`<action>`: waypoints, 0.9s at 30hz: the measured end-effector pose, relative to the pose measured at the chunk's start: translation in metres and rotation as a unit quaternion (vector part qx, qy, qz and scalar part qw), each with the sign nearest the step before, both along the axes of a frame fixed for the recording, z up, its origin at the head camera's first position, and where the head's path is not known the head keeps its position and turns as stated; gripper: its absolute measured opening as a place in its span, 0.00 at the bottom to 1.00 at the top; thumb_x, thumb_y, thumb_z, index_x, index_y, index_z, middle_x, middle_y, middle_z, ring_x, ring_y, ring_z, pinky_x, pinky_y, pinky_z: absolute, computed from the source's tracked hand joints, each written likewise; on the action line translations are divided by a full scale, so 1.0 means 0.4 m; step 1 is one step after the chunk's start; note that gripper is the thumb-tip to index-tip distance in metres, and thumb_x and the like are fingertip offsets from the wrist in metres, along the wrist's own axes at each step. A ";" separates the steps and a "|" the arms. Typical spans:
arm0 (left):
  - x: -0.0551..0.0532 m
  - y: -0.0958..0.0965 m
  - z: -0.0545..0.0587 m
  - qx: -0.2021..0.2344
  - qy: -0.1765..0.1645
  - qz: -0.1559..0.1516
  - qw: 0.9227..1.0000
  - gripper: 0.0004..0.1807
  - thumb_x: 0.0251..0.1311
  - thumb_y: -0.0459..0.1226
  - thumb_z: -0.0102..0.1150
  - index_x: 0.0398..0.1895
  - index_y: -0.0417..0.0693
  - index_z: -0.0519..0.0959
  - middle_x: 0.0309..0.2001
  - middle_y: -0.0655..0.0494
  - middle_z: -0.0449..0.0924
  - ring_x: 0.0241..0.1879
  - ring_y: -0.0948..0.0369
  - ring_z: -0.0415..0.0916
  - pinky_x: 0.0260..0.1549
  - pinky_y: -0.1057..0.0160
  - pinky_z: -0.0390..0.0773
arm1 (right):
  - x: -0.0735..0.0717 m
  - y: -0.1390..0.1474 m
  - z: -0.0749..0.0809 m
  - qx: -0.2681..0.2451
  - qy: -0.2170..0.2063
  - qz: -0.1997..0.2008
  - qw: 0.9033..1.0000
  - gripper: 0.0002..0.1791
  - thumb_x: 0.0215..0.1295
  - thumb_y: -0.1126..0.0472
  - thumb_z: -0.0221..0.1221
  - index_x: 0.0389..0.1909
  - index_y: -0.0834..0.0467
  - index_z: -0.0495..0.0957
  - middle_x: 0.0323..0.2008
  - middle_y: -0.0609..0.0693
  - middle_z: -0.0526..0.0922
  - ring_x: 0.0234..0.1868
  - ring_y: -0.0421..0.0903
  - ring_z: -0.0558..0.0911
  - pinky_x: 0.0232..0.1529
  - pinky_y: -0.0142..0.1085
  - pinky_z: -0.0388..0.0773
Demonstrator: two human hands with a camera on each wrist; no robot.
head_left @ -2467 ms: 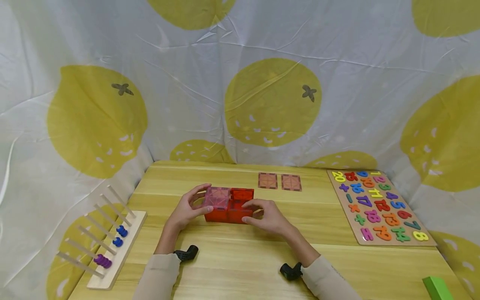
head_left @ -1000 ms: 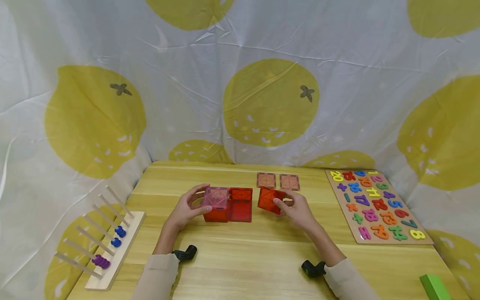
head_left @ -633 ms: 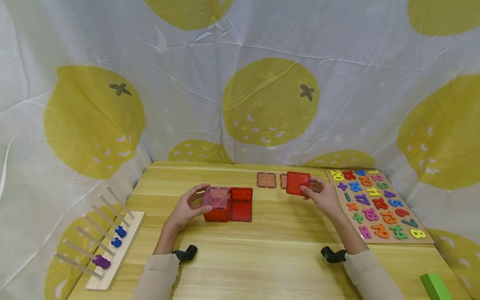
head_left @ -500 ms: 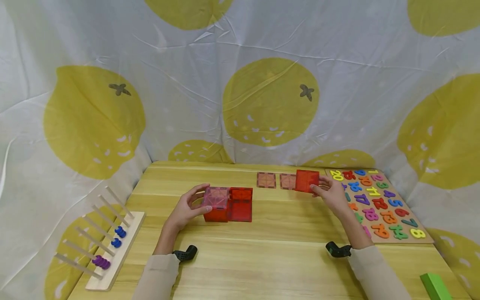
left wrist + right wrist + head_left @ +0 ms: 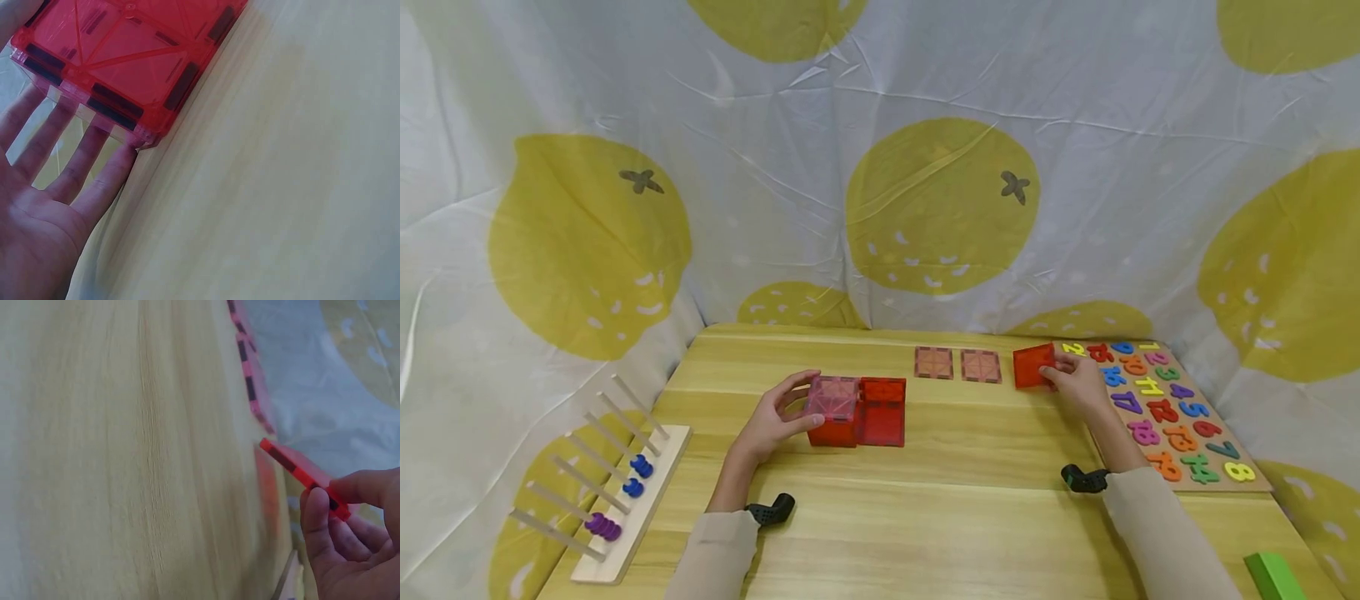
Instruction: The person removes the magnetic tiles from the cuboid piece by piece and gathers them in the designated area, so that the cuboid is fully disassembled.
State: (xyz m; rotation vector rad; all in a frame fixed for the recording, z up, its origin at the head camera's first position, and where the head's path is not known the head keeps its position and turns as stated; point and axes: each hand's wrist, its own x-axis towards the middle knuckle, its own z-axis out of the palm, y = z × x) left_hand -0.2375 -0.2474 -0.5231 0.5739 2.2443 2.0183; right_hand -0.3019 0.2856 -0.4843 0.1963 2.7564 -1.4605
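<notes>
My left hand [image 5: 771, 423] grips the left side of a box built of red see-through magnetic tiles [image 5: 832, 398], thumb at its near top edge, fingers behind. In the left wrist view the fingertips press the wall of the same tile box [image 5: 112, 75]. The box's right half [image 5: 882, 427] lacks a top and front; its floor and back wall show. At the back right, my right hand [image 5: 1078, 387] pinches one square red magnetic tile [image 5: 1032, 367] between thumb and fingers. In the right wrist view that tile [image 5: 300, 475] is tilted over the table, a red tint below it.
Two pinkish square tiles [image 5: 933, 363] lie flat side by side at the back. A wooden number board [image 5: 1217, 485] lies on the right, partly under my right arm. A peg counting rack [image 5: 655, 492] with beads stands left. A green block [image 5: 1273, 575] is front right.
My right hand took the front tile off the box's right half and carried it right and back, past the two flat tiles. My left hand has stayed on the box.
</notes>
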 end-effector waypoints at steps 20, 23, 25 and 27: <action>0.005 0.002 0.009 -0.003 -0.003 0.000 1.000 0.42 0.62 0.31 0.70 0.77 0.40 0.62 0.74 0.43 0.65 0.70 0.45 0.65 0.59 0.69 0.79 | -0.033 -0.032 -0.020 0.138 -0.026 -0.055 0.989 0.21 0.73 0.51 0.61 0.46 0.69 0.83 0.13 0.51 0.82 0.18 0.44 0.82 0.41 0.45 0.82; 0.004 0.000 0.006 -0.006 -0.003 0.002 1.000 0.41 0.62 0.32 0.71 0.77 0.41 0.63 0.73 0.43 0.65 0.70 0.45 0.65 0.59 0.69 0.79 | -0.029 -0.036 -0.021 0.158 -0.019 -0.054 0.986 0.20 0.72 0.52 0.62 0.34 0.67 0.86 0.10 0.50 0.80 0.18 0.46 0.81 0.35 0.43 0.80; 0.004 0.000 0.004 -0.005 -0.002 0.002 1.000 0.41 0.62 0.32 0.71 0.77 0.42 0.63 0.73 0.44 0.66 0.69 0.45 0.66 0.59 0.69 0.79 | -0.029 -0.036 -0.021 0.167 -0.016 -0.055 0.984 0.21 0.72 0.52 0.62 0.27 0.65 0.87 0.09 0.48 0.79 0.18 0.46 0.80 0.30 0.39 0.77; 0.004 -0.001 0.002 -0.006 -0.002 0.005 1.000 0.40 0.61 0.32 0.71 0.77 0.44 0.64 0.73 0.45 0.66 0.69 0.48 0.67 0.59 0.69 0.79 | -0.029 -0.037 -0.022 0.169 -0.019 -0.054 0.984 0.22 0.72 0.51 0.61 0.26 0.65 0.87 0.09 0.49 0.80 0.17 0.47 0.80 0.29 0.38 0.75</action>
